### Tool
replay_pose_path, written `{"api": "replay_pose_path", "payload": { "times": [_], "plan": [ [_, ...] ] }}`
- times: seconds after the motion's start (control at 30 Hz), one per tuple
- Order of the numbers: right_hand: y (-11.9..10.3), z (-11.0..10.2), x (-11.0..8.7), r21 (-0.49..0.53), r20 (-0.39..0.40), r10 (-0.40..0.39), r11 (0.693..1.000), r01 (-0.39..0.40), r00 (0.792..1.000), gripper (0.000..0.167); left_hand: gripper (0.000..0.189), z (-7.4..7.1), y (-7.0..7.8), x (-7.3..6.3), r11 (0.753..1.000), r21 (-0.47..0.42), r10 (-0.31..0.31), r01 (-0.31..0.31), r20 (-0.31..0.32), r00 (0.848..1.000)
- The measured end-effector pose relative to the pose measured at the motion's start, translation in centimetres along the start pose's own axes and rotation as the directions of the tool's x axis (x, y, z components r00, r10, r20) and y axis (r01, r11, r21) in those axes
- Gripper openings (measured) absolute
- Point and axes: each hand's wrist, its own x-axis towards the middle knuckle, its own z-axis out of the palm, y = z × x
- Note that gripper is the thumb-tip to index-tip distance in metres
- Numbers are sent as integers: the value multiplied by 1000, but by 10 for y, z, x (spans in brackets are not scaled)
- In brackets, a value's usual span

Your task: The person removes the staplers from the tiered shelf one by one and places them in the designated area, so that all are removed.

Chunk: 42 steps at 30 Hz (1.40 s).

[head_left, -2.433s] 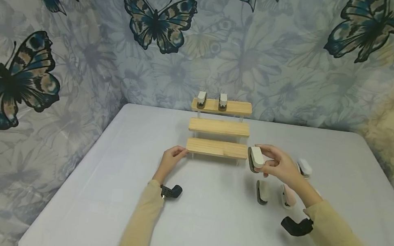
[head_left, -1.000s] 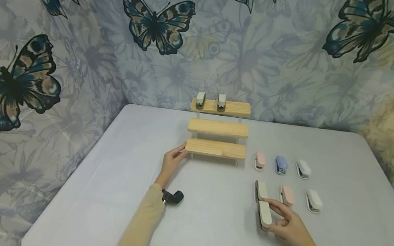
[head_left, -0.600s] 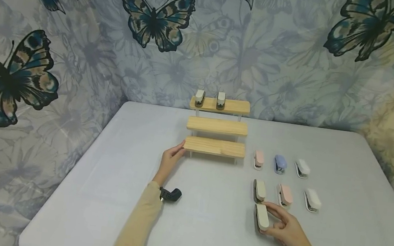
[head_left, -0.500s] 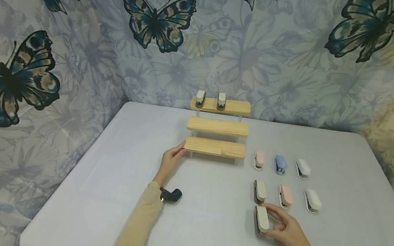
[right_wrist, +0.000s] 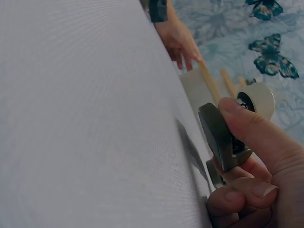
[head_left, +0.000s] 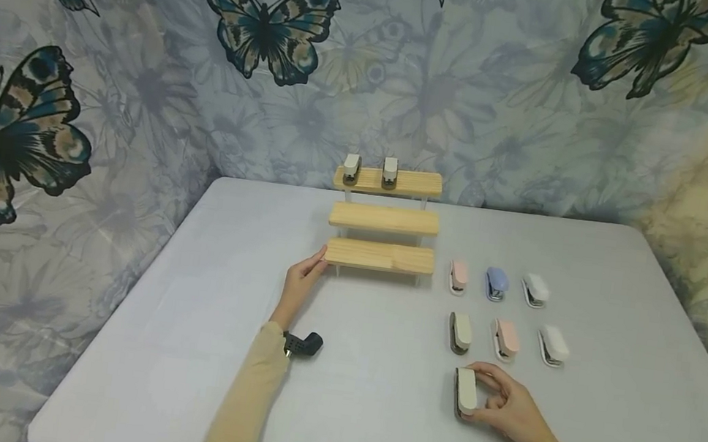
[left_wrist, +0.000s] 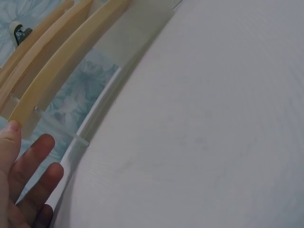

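Note:
My right hand (head_left: 506, 409) pinches a small stapler (head_left: 466, 391) with a cream top and dark olive base, thumb at its near end and fingertips at its far end. In the right wrist view this stapler (right_wrist: 225, 130) is tilted close over the white tabletop, its shadow beside it. My left hand (head_left: 301, 284) holds the left end of the lowest board of a three-tier wooden shelf (head_left: 379, 256). The left wrist view shows the thumb (left_wrist: 10, 135) on that board's end and the other fingers spread below. Two cream staplers (head_left: 351, 167) stand on the top tier.
Beyond the right hand, a similar cream stapler (head_left: 460, 333), a pink one (head_left: 505, 339) and a white one (head_left: 554, 346) form a row. Behind them are another pink stapler (head_left: 458, 276), a blue one (head_left: 496, 283) and a white one (head_left: 535, 290). Butterfly-patterned cloth backs the table (head_left: 176, 376).
My right hand has carried the cream stapler from beside the lowest shelf board back toward me, to the near side of the stapler rows. The left hand keeps to the board's end.

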Motion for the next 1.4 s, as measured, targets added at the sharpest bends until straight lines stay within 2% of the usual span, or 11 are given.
{"api": "replay_pose_path", "payload": {
  "times": [0.17, 0.3, 0.43, 0.57, 0.67, 0.87, 1.13, 1.3, 1.4],
  "plan": [
    [0, -1, -3, -45, -5, 4, 999, -4, 1000, 67, 35, 2, 4, -1, 1000, 3, -13, 13, 28, 1000],
    [-2, -3, 1, -98, -9, -25, 995, 24, 1000, 66, 35, 2, 4, 2, 1000, 18, -4, 4, 6, 1000],
    [-2, -3, 4, -119, 6, -30, 992, 30, 1000, 65, 36, 1, 5, 5, 1000, 16, -21, 21, -2, 1000],
    [-4, -3, 4, -120, 6, -11, 993, 11, 1000, 66, 39, 1, -9, 11, 999, 15, -44, 44, 8, 999],
    [-6, -3, 4, -133, 3, -6, 991, 7, 1000, 66, 41, 1, -21, 14, 997, 24, -77, 77, -9, 997],
    [-8, -3, 6, -165, -2, -34, 986, 33, 999, 65, 45, -2, -21, 14, 990, 61, -124, 126, -27, 992],
    [-10, 6, 7, -180, 31, -34, 983, 39, 999, 68, 43, -13, -21, 9, 987, 43, -150, 152, -42, 988],
    [-9, 5, 3, -228, 12, -21, 973, 23, 1000, 68, 45, -9, -27, 7, 987, 48, -153, 153, -18, 988],
    [-10, 2, 0, -250, 26, -23, 968, 29, 999, 69, 45, -5, -29, 7, 988, 50, -147, 148, -21, 989]
  ]
}}
